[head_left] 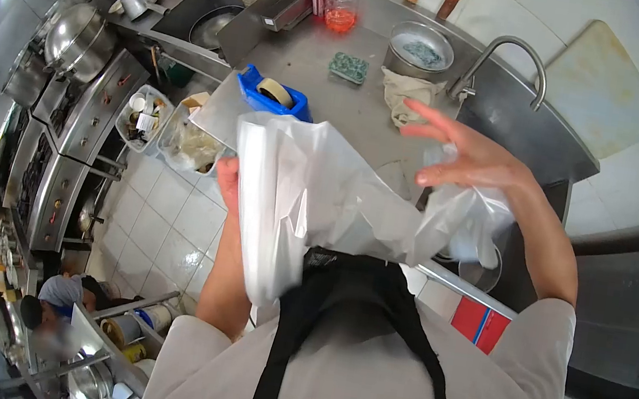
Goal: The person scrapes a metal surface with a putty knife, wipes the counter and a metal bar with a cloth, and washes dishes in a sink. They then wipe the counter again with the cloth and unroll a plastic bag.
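A roll of clear plastic bags [256, 215] stands nearly upright in front of my chest. My left hand [228, 184] is closed round its far side, most of the fingers hidden behind it. From the roll a loose length of plastic [369, 198] stretches to the right, its bunched end under my right hand [476, 158]. That hand is open, fingers spread and slightly blurred, with plastic touching or just below the palm. Beyond the roll, a blue tape dispenser [275, 95] with a roll of tape sits on the steel counter [291, 53].
A green wrapped pack [348, 67], a cloth [409, 96] and a metal pot [421, 49] are on the counter. A curved faucet [512, 47] rises at the right. Bins [189, 140] stand at the left, near the stove [76, 157]. Another person [65, 294] is at lower left.
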Motion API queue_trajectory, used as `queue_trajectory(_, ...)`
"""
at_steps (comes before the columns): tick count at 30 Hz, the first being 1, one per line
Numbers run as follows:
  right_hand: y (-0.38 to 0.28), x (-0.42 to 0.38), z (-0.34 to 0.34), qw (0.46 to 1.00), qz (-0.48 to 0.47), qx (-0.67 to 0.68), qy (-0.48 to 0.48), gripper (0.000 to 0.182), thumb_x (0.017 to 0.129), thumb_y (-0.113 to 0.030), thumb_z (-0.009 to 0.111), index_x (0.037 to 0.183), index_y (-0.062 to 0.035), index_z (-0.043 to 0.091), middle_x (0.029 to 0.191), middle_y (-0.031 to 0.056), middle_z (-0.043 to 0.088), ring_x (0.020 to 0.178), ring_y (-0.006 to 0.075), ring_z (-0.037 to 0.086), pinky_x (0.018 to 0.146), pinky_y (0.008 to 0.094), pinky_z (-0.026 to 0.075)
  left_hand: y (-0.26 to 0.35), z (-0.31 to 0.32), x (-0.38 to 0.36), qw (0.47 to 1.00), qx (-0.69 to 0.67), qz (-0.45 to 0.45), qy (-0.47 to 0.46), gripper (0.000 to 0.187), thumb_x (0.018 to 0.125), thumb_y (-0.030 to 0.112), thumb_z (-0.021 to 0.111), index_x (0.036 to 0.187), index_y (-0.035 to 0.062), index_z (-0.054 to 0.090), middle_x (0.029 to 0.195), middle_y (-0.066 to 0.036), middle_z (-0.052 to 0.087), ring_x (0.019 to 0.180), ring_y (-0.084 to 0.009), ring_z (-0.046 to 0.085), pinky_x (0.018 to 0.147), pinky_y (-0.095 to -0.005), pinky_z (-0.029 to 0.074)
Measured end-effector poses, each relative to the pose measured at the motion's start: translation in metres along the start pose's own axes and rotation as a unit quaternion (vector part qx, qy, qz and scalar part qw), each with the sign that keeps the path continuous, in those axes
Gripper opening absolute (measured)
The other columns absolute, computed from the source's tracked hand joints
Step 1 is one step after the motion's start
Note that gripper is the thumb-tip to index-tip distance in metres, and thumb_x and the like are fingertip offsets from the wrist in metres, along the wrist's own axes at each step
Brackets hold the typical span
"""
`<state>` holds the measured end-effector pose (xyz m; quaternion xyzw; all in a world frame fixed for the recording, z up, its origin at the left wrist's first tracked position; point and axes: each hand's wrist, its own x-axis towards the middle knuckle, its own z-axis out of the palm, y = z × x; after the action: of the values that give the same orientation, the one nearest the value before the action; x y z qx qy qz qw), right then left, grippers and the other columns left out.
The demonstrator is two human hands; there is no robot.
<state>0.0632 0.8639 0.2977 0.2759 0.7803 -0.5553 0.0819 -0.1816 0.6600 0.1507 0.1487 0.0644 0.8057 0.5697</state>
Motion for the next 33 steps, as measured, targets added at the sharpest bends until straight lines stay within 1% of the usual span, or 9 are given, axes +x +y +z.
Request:
queue_trajectory(5, 0.028, 0.054, 0.030, 0.980, -0.187, -0.024, -0.060, 0.091, 0.081, -0.029, 0.078, 0.152, -0.0151, 0.023, 0.140, 0.0118, 0.049, 0.101, 0.0144, 0.061, 0.071, 0.0281, 0.050, -0.020, 0.002, 0.013, 0.994, -0.062, -0.051, -0.074, 0.054, 0.087, 0.042, 0.053, 0.122, 0.0014, 0.058, 0.116, -0.014, 0.065, 0.102, -0.0297, 0.065, 0.088, -0.0438, 0.055)
queue_trajectory(7, 0.001, 0.049, 0.031, 0.986, -0.044, 0.017, -0.160, 0.079, 0.083, -0.036, 0.075, 0.146, -0.0102, 0.036, 0.131, 0.0109, 0.055, 0.104, 0.0145, 0.057, 0.082, 0.0311, 0.049, -0.029, -0.002, 0.012, 0.995, -0.067, -0.056, -0.049, 0.053, 0.087, 0.041, 0.052, 0.123, 0.0014, 0.058, 0.116, -0.014, 0.065, 0.101, -0.0290, 0.065, 0.088, -0.0424, 0.054)
queue_trajectory(10, 0.008, 0.047, 0.020, 0.986, 0.056, 0.023, -0.156, 0.064, 0.084, -0.039, 0.074, 0.133, -0.0078, 0.050, 0.113, 0.0043, 0.060, 0.099, 0.0123, 0.055, 0.078, 0.0300, 0.048, -0.035, -0.007, 0.003, 0.999, -0.012, -0.023, 0.042, 0.053, 0.089, 0.040, 0.050, 0.125, 0.0022, 0.058, 0.116, -0.014, 0.064, 0.101, -0.0278, 0.064, 0.089, -0.0407, 0.054)
queue_trajectory(12, 0.010, 0.014, 0.004, 0.994, 0.081, 0.073, 0.005, 0.059, 0.082, -0.042, 0.074, 0.128, -0.0110, 0.055, 0.108, 0.0017, 0.061, 0.097, 0.0110, 0.054, 0.076, 0.0279, 0.047, -0.032, -0.021, -0.016, 0.998, -0.012, -0.026, 0.062, 0.054, 0.089, 0.041, 0.050, 0.125, 0.0030, 0.058, 0.118, -0.014, 0.064, 0.102, -0.0276, 0.063, 0.090, -0.0398, 0.052)
queue_trajectory(17, -0.002, -0.019, -0.015, 0.986, 0.090, -0.010, 0.137, 0.023, 0.091, -0.032, 0.068, 0.090, -0.0090, 0.068, 0.072, -0.0079, 0.053, 0.067, 0.0016, 0.048, 0.051, 0.0245, 0.037, -0.037, -0.036, -0.056, 0.980, -0.015, -0.131, 0.148, 0.071, 0.078, 0.049, 0.057, 0.130, -0.0007, 0.055, 0.118, -0.016, 0.064, 0.102, -0.0276, 0.064, 0.086, -0.0369, 0.053)
queue_trajectory(18, 0.003, -0.023, -0.020, 0.986, 0.072, -0.009, 0.150, 0.028, 0.090, -0.036, 0.068, 0.088, -0.0079, 0.068, 0.070, -0.0078, 0.052, 0.064, 0.0019, 0.047, 0.050, 0.0240, 0.036, -0.039, -0.016, -0.058, 0.971, 0.036, -0.136, 0.195, 0.082, 0.075, 0.055, 0.059, 0.136, 0.0018, 0.049, 0.124, -0.015, 0.061, 0.107, -0.0262, 0.062, 0.087, -0.0374, 0.052)
queue_trajectory(21, 0.021, -0.033, -0.035, 0.981, 0.018, -0.015, 0.191, 0.039, 0.091, -0.044, 0.066, 0.080, -0.0064, 0.067, 0.063, -0.0082, 0.049, 0.056, 0.0020, 0.043, 0.047, 0.0225, 0.033, -0.037, -0.036, -0.069, 0.980, 0.075, -0.173, 0.067, 0.086, 0.075, 0.061, 0.060, 0.136, 0.0005, 0.049, 0.123, -0.015, 0.062, 0.108, -0.0282, 0.062, 0.091, -0.0379, 0.051)
queue_trajectory(25, 0.023, -0.050, -0.037, 0.975, 0.007, 0.011, 0.223, 0.044, 0.094, -0.046, 0.063, 0.070, -0.0084, 0.063, 0.056, -0.0093, 0.043, 0.050, 0.0009, 0.038, 0.043, 0.0222, 0.027, -0.038, -0.032, -0.070, 0.936, 0.271, -0.172, 0.143, 0.067, 0.074, 0.030, 0.080, 0.129, 0.0021, 0.053, 0.116, -0.010, 0.062, 0.103, -0.0198, 0.061, 0.086, -0.0347, 0.052)
queue_trajectory(33, 0.043, -0.059, -0.046, 0.968, -0.012, -0.035, 0.249, 0.045, 0.095, -0.045, 0.060, 0.069, -0.0081, 0.064, 0.058, -0.0080, 0.044, 0.053, 0.0031, 0.038, 0.047, 0.0245, 0.030, -0.031, -0.012, -0.053, 0.925, 0.299, -0.148, 0.180, 0.050, 0.073, 0.018, 0.074, 0.117, -0.0005, 0.060, 0.100, -0.007, 0.066, 0.087, -0.0185, 0.064, 0.078, -0.0330, 0.053)
